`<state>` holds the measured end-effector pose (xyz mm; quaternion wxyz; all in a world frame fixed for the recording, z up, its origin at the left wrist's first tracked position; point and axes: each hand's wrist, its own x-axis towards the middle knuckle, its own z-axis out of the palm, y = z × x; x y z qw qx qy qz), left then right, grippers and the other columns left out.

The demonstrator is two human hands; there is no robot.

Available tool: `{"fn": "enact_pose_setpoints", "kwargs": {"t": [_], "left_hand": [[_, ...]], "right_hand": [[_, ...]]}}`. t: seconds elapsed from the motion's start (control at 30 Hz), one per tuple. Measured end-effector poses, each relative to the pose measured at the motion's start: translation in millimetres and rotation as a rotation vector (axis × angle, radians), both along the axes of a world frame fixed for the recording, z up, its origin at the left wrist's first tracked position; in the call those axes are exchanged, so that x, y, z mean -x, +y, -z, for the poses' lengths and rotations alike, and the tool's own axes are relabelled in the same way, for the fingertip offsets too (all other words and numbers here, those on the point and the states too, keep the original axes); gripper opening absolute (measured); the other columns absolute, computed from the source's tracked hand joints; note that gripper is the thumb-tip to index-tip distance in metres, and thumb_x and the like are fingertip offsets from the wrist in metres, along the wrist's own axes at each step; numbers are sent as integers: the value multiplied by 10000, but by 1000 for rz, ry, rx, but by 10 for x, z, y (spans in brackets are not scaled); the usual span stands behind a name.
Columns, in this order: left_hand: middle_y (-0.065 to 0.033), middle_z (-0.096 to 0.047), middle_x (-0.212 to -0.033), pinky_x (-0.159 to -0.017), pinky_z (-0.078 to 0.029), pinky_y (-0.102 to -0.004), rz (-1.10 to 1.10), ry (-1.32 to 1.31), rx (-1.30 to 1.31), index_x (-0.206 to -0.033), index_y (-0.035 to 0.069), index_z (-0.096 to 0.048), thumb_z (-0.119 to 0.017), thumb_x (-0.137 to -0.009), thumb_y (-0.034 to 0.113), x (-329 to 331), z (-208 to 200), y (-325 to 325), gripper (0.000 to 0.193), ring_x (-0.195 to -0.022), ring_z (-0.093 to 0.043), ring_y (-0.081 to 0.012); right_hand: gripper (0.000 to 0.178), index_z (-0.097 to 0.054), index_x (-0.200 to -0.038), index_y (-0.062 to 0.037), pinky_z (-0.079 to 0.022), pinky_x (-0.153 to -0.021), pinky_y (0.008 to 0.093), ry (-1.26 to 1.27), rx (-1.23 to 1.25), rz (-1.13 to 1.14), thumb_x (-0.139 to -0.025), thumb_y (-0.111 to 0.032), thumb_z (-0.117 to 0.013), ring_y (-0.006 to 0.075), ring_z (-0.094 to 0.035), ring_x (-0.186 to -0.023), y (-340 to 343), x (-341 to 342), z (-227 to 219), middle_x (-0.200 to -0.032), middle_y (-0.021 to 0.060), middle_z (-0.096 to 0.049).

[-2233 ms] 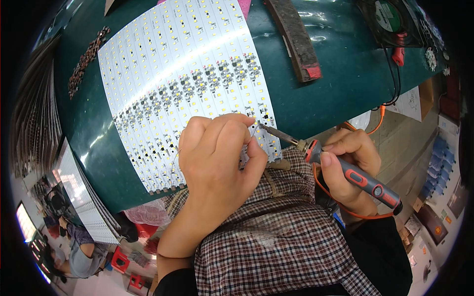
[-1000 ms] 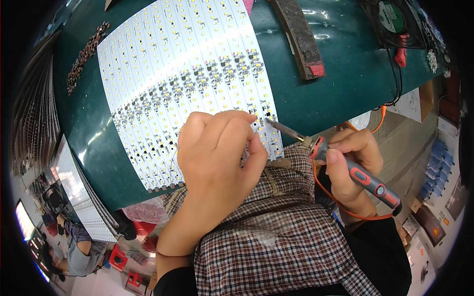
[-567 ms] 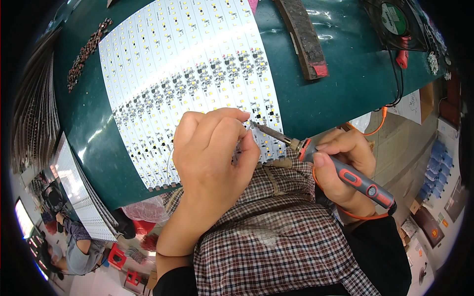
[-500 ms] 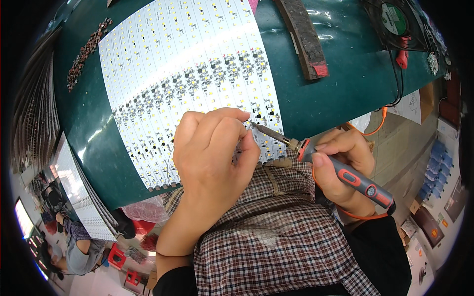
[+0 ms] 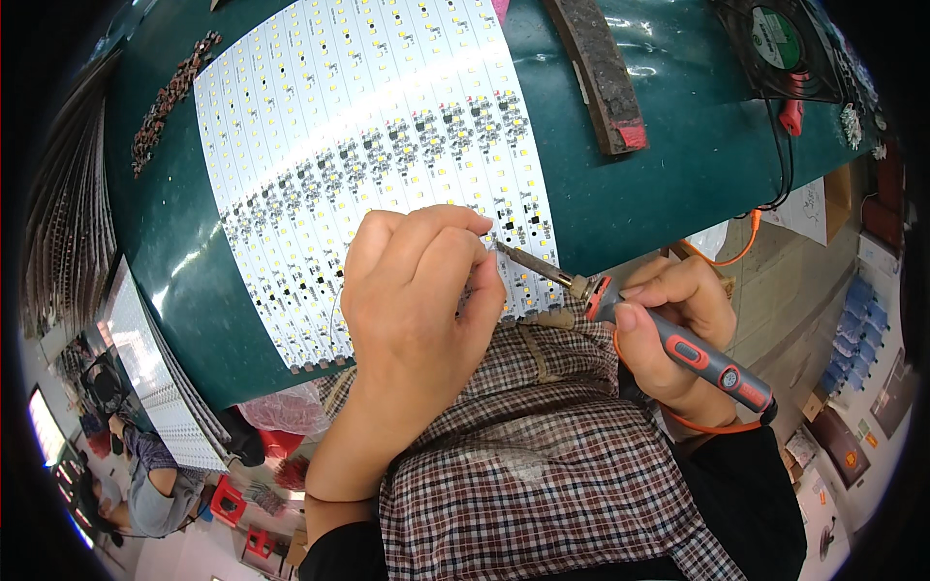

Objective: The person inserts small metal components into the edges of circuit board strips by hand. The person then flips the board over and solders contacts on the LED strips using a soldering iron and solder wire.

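Observation:
A white panel of LED circuit strips (image 5: 291,145), dotted with yellow LEDs and small black parts, lies on the green tabletop before me. My right hand (image 5: 678,320) grips a grey-and-red soldering iron (image 5: 712,363), its tip pointing left and down to the strips near the panel's right side. Close to that tip, the thumb and fingers of my left hand (image 5: 412,290) are pinched over the panel. A thin solder wire (image 5: 333,315) curves out beside this hand; the end between the fingertips is mostly hidden. Whether the iron's tip touches the board, I cannot tell.
A dark bar with a red end (image 5: 605,87) lies beyond the panel. A black fan (image 5: 775,48) stands at the far right, near an orange cord (image 5: 754,228). Small parts (image 5: 170,107) are heaped at the left, by stacked strips (image 5: 73,194). Another person (image 5: 160,494) sits lower left.
The iron's tip and my left hand have shifted very slightly. My grip on the iron and the pinch of my left hand look the same.

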<state>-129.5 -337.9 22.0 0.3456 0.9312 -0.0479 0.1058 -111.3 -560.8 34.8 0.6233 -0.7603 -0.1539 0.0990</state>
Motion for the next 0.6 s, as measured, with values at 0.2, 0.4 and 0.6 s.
{"fn": "enact_pose_setpoints", "kwargs": {"t": [0.2,0.4,0.6], "left_hand": [[-42,-712,-971,-673,-486,-313,35,18,-2,-790,64,-642,-758,-711,-52,-13,-19,37,182,-842,-590,-218],[-48,-705,-968,-680,-480,-317,68,20,17,-791,60,-636,-753,-700,-52,-21,-29,68,185,-836,-590,-221],[-75,-689,-958,-691,-479,-321,67,49,24,-811,50,-622,-701,-690,-69,2,-113,169,187,-832,-598,-232]], "right_hand": [[204,-571,-925,-17,-489,-608,235,-8,-6,-16,-835,12,-751,95,-628,-674,-17,-2,17,-775,89,-669],[211,-562,-945,-12,-480,-619,234,-3,3,-24,-841,18,-743,95,-613,-681,-23,10,29,-792,93,-665],[225,-556,-961,-17,-473,-616,238,6,-62,53,-839,33,-738,91,-598,-684,-35,31,22,-812,101,-667]]}}
